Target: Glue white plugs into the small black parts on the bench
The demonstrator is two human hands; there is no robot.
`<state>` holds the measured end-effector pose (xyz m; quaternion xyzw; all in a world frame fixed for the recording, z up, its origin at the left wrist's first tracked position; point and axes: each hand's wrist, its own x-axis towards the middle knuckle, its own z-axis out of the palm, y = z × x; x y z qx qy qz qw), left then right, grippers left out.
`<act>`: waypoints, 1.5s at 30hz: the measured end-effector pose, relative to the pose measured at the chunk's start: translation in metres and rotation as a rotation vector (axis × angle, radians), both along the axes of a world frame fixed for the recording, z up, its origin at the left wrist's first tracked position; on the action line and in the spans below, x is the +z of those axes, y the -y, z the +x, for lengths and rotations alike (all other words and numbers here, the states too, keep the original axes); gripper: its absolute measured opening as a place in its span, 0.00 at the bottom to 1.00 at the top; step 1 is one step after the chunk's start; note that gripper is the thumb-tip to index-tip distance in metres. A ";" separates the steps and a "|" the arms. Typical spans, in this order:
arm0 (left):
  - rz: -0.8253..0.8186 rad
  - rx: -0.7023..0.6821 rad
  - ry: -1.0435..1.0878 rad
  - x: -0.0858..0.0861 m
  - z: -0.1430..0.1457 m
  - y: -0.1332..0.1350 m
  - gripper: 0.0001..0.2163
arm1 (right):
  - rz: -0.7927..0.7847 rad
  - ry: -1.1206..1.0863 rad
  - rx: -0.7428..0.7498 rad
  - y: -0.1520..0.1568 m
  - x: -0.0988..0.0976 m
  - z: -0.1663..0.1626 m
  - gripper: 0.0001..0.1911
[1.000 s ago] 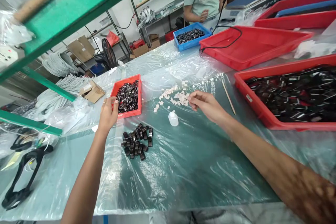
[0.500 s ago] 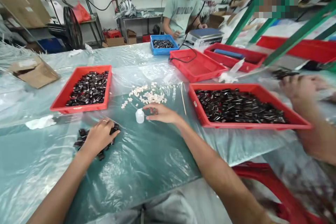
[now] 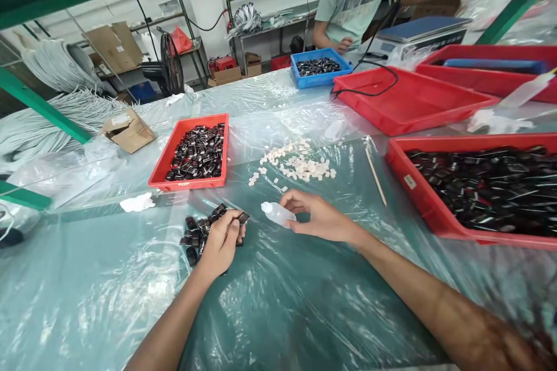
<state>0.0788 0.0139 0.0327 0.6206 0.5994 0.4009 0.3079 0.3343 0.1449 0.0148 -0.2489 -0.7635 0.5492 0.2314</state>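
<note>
My left hand (image 3: 225, 242) is closed on a small black part (image 3: 243, 218), which pokes out past the thumb and fingertips. Under and beside that hand lies a loose pile of similar black parts (image 3: 198, 234). My right hand (image 3: 319, 217) grips a small translucent squeeze bottle (image 3: 278, 214) by its base. The bottle is tilted on its side, and its nozzle points left toward my left hand. Just beyond the bottle, many small whitish pieces (image 3: 304, 167) are scattered on the plastic-covered table (image 3: 278, 301).
A red tray (image 3: 188, 185) of black parts stands at left, and a larger one (image 3: 478, 235) at right. A thin wooden stick (image 3: 376, 177) lies between. Farther back are a blue tray (image 3: 319, 80), a red tray (image 3: 404, 107), a scale (image 3: 422, 32) and another person (image 3: 357, 3).
My right hand has taken hold of the bottle, which stood upright, and tipped it leftward. My left hand has picked up a black part from the pile. The camera view has turned left.
</note>
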 end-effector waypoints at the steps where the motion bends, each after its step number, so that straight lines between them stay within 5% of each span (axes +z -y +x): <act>1: -0.014 0.010 0.063 -0.001 0.001 0.001 0.19 | 0.024 -0.005 0.003 0.005 0.003 -0.002 0.14; 6: -0.056 0.033 0.190 -0.008 0.005 0.005 0.21 | 0.283 -0.019 -0.064 0.028 0.017 -0.008 0.16; 14: 0.007 -0.005 0.165 -0.008 0.006 0.006 0.20 | 0.369 -0.055 -0.094 0.034 0.021 -0.008 0.16; 21: 0.146 0.004 -0.072 -0.007 0.003 0.007 0.12 | 0.624 -0.138 -0.144 0.039 0.028 -0.006 0.23; 27: 0.298 -0.012 -0.239 -0.009 0.002 0.009 0.09 | 0.904 -0.165 -0.197 0.052 0.029 -0.006 0.39; 31: 0.345 -0.034 -0.250 -0.009 0.003 0.008 0.10 | 1.057 -0.183 -0.225 0.059 0.031 -0.007 0.31; 36: 0.371 -0.054 -0.243 -0.009 0.003 0.007 0.10 | 1.059 -0.198 -0.236 0.060 0.036 -0.007 0.23; 45: 0.426 -0.087 -0.254 -0.009 0.003 0.008 0.11 | 1.040 -0.186 -0.235 0.060 0.039 -0.004 0.22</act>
